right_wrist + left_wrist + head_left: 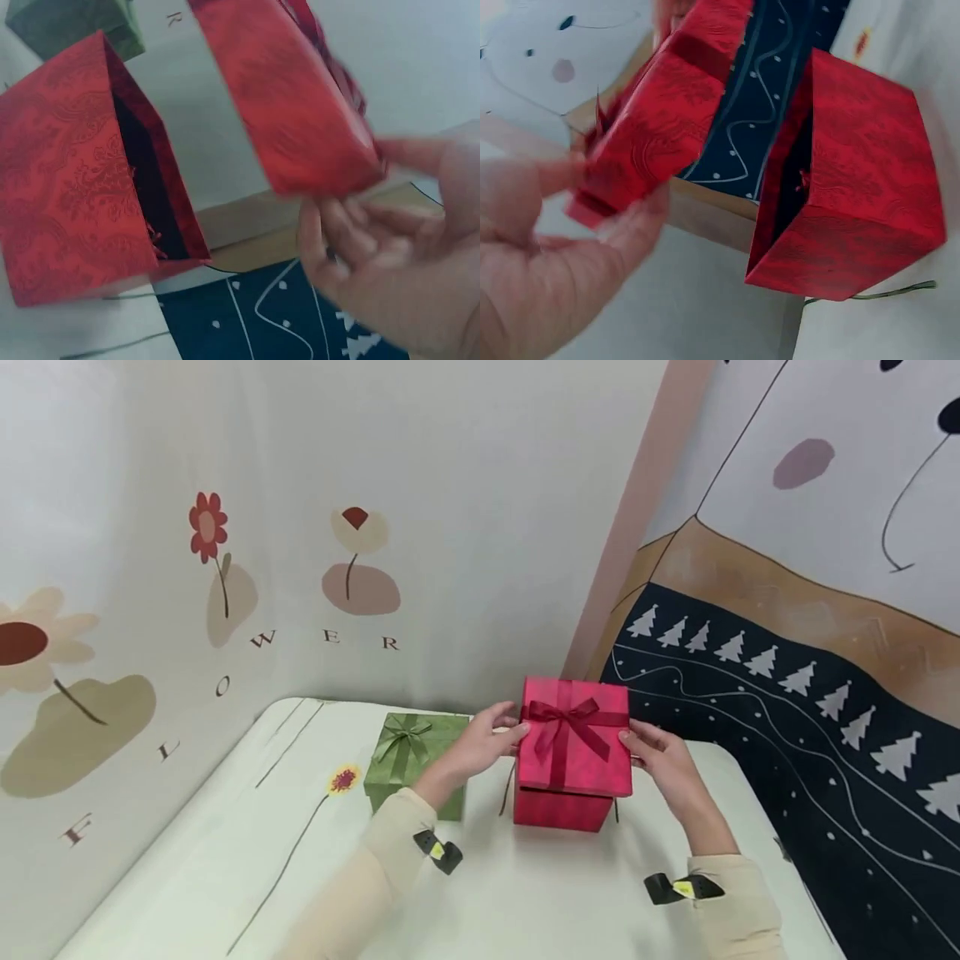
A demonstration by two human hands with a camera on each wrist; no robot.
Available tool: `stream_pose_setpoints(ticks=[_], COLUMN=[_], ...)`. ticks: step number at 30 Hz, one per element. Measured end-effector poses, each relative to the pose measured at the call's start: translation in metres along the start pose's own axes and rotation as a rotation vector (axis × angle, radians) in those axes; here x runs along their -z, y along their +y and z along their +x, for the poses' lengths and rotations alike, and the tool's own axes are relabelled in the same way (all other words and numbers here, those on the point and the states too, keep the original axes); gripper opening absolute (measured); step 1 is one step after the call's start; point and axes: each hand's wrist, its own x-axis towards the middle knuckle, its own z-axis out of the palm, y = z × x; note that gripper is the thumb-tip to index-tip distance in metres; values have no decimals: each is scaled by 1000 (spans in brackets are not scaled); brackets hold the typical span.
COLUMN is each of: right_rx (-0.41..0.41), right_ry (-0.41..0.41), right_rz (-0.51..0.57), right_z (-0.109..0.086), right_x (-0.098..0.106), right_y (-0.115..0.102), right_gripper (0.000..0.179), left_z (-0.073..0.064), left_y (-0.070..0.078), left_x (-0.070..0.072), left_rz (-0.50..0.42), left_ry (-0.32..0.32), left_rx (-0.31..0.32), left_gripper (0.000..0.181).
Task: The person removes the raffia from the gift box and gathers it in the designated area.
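Note:
Between both hands hangs a red gift box lid (573,760) with a dark red ribbon bow (567,724) on top. My left hand (483,742) pinches its left edge, thumb on top and fingers beneath. On the opposite edge, my right hand (663,766) grips it the same way. The wrist views show the lid raised apart from the red box base (877,180), which stands on the table with its mouth uncovered. Inside the base, the right wrist view shows a dark interior and a bit of red stuff (156,241) near the rim.
A green gift box (412,760) with a green bow stands left of the red one, close by my left forearm. The white table (300,860) has printed flowers and meets a wall hanging (465,568) at the back. Dark cloth with white trees (780,760) hangs at the right.

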Motion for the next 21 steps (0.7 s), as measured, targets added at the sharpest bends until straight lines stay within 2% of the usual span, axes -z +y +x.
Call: stream_pose_setpoints(ticks=[4,7,10,15,18,21], right_rx=[166,282,337,353,393,450], right_ry=[-168,-324,-421,-445,-442,-412], right_rz=[36,43,-37,-305,-455,-620], right_z=[-28,-51,-69,-94,-102,-107], right_x=[16,23,25,16,6,-3], right_y=[9,19,25,36,43,53], right_gripper=[63,59,52,25,25,29], left_z=[-28,-51,-69,-90,-100,-105], left_y=[-4,-12,-23,-42,-51,-60], left_x=[12,16,12,1,-5,-11], left_rz=[-5,61,147,465,686,839], left_ry=[-173,-307,-393,-457,-463,-438], left_rx=[-93,-174,-267,-364,-421,-524], left_gripper=[54,45,37,25,20,17])
